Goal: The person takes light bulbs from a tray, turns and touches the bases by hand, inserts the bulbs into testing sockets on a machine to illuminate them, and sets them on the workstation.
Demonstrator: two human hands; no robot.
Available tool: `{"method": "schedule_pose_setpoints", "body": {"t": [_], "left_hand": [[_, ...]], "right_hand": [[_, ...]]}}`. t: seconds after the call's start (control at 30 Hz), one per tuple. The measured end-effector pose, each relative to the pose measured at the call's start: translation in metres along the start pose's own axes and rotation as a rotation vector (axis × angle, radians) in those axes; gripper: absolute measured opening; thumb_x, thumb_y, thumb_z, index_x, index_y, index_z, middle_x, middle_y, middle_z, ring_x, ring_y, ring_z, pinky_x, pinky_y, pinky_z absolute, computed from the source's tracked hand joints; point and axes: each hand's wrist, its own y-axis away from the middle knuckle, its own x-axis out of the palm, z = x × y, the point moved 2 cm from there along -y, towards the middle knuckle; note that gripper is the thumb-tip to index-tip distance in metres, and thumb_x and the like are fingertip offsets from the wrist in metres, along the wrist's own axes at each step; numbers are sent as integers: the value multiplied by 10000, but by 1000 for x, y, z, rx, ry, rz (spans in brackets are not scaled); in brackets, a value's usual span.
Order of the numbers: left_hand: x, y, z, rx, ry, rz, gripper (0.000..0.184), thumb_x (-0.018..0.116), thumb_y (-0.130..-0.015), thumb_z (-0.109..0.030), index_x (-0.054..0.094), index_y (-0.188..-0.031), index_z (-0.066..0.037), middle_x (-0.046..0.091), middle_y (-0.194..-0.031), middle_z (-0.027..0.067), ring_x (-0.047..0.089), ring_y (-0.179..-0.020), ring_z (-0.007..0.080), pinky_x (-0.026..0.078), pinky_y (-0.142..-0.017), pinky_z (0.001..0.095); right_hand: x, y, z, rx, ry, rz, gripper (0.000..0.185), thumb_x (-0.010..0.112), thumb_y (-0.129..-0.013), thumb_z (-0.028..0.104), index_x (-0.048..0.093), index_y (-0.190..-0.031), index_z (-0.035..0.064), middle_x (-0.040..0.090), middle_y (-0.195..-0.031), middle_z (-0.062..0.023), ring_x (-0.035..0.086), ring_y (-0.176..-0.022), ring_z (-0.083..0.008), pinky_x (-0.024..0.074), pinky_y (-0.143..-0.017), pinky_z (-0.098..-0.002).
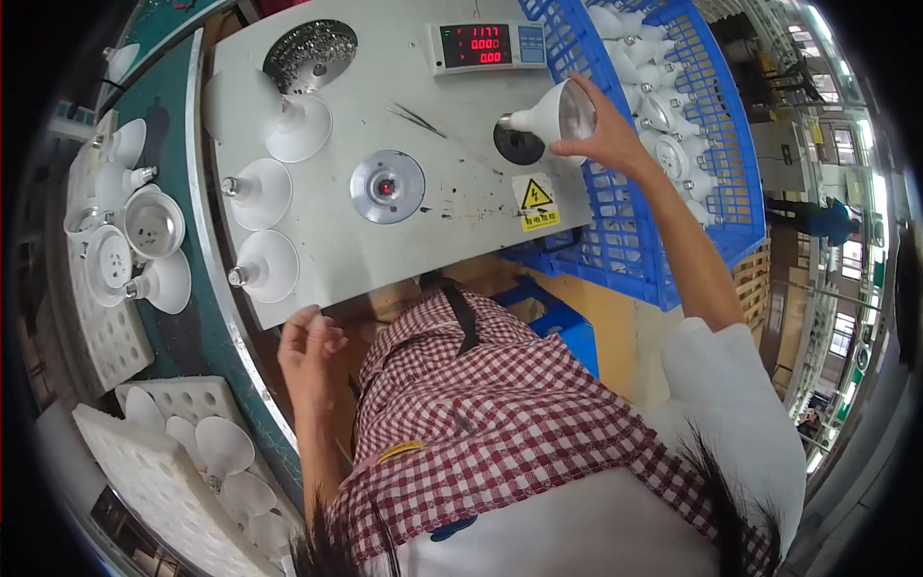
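Note:
My right hand (611,135) grips a white reflector bulb (546,117) around its wide rim. The bulb lies tilted on its side, its screw base pointing left over a black round socket (519,144) in the grey panel; whether the two touch I cannot tell. My left hand (312,348) hovers at the panel's front edge with its fingers curled and bunched; anything small between them is hidden. Closest to it on the panel is another white bulb (269,267). A round metal fixture (386,187) with a red glow at its centre sits mid-panel.
A meter (487,46) with red digits stands at the back. Tweezers (417,120) lie near a bowl of small metal parts (312,56). On the right, a blue crate (615,240) holds many bulbs. Foam trays (135,346) with more bulbs are on the left.

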Motion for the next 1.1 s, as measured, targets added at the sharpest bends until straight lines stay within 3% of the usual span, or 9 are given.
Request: {"method": "schedule_pose_setpoints", "body": {"t": [0.07, 0.23, 0.33, 0.4, 0.67, 0.77, 0.8, 0.93, 1.1], "left_hand": [[-2, 0, 31, -52, 8, 83, 237, 574, -810, -111, 502, -1003, 5, 521, -807, 37, 509, -682, 92, 432, -602, 207], [2, 3, 50, -119, -127, 86, 188, 560, -818, -108, 523, -970, -4, 520, -782, 12, 500, -677, 77, 412, -604, 197], [-3, -1, 50, -101, -79, 45, 183, 560, -817, -109, 526, -962, -1, 522, -777, 11, 501, -683, 76, 405, -599, 196], [-4, -2, 50, -96, -132, 28, 191, 546, -817, -91, 526, -979, 6, 539, -794, 23, 520, -690, 86, 440, -614, 208], [-4, 1, 64, -100, -215, 96, 208, 515, -843, -126, 516, -1016, -10, 545, -832, 35, 537, -721, 101, 456, -633, 224], [-4, 2, 61, -88, -204, 66, 196, 541, -823, -107, 528, -982, 6, 563, -822, 42, 527, -711, 83, 436, -634, 209], [-6, 2, 60, -83, -220, 52, 198, 542, -822, -110, 529, -980, 8, 565, -827, 44, 524, -715, 85, 429, -637, 211], [-15, 10, 65, -100, -60, 13, 188, 543, -822, -110, 535, -966, 10, 561, -824, 37, 513, -713, 80, 420, -638, 206], [-24, 13, 92, -70, -27, -6, 171, 545, -818, -86, 539, -960, 9, 552, -811, 27, 506, -713, 70, 418, -640, 191]], "right_hand": [[3, -11, -24, -43, 387, 52, 991, 755, -496, 316, 241, -1308, 74, 349, -1256, -208, 352, -1167, -323, 301, -965, -375], [27, -22, -39, 14, 464, 198, 1084, 779, -444, 368, 212, -1309, 42, 333, -1240, -255, 328, -1153, -409, 304, -962, -415], [40, -27, -62, -199, 717, 42, 724, 709, -585, 325, 410, -1174, 29, 502, -1044, -183, 524, -915, -310, 435, -797, -373], [51, -45, -122, -163, -291, 292, 638, 608, -759, 282, 317, -1272, 40, 419, -1215, -140, 401, -1124, -224, 357, -929, -343], [46, -81, -195, -33, -581, 300, 454, 475, -861, 207, 344, -1263, 40, 433, -1210, -98, 412, -1104, -167, 375, -908, -311], [41, -58, -86, -81, 529, 318, 812, 653, -605, 299, 271, -1295, 106, 361, -1218, -193, 386, -1118, -313, 366, -918, -376], [35, -56, -51, -61, 622, 343, 936, 712, -519, 330, 246, -1306, 128, 337, -1221, -224, 377, -1122, -362, 363, -921, -398], [61, -44, 52, -398, 418, 343, 1009, 777, -457, 307, 260, -1296, 89, 362, -1226, -210, 349, -1149, -362, 329, -952, -398], [148, -39, 101, -389, 387, 452, 1027, 788, -447, 321, 247, -1308, 175, 252, -1264, -300, 302, -1160, -448, 356, -922, -451]]}}
